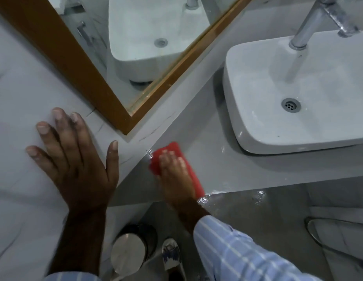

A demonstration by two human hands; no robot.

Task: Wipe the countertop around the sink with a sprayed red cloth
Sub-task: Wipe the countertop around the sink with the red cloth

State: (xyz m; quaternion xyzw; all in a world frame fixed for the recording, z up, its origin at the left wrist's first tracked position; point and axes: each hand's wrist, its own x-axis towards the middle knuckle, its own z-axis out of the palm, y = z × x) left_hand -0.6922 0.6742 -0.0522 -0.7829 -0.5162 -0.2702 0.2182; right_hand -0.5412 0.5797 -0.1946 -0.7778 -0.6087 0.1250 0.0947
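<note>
A folded red cloth (172, 153) lies flat on the grey countertop (207, 159) at its left end, close to the wall corner. My right hand (174, 175) presses down on the cloth with fingers stretched over it. My left hand (73, 157) is spread flat against the pale side wall, fingers apart, holding nothing. The white vessel sink (298, 98) sits on the counter to the right of the cloth, with a chrome tap (310, 27) behind it.
A wood-framed mirror (119, 63) stands on the back wall just above the counter's left end. Below the counter edge are a steel pedal bin (128, 248), a shoe (172, 254) and wet floor tiles. A toilet rim (316, 232) shows at lower right.
</note>
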